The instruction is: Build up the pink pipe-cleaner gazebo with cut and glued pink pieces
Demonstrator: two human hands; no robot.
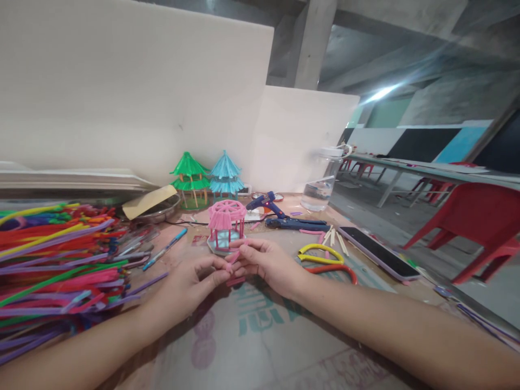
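My left hand (pixel 199 281) pinches one end of a short piece of pink pipe cleaner (pixel 233 257) between thumb and fingers. The fingers of my right hand (pixel 270 265) are closed on the same piece, and the two hands nearly touch. Another bit of pink shows just below my fingertips. Right behind my hands stands a small pink pavilion model (pixel 226 216) with a ribbed roof, thin posts and a pale blue base; my right fingers partly cover its lower right side.
Many coloured pipe cleaners (pixel 52 271) lie heaped at left, near a blue pen (pixel 164 249). Green (pixel 189 179) and blue pagoda models (pixel 225 176) stand behind. A glue gun (pixel 268 203), pliers (pixel 298 223), yellow-handled scissors (pixel 320 253), phone (pixel 377 252) and water bottle (pixel 319 187) are to the right.
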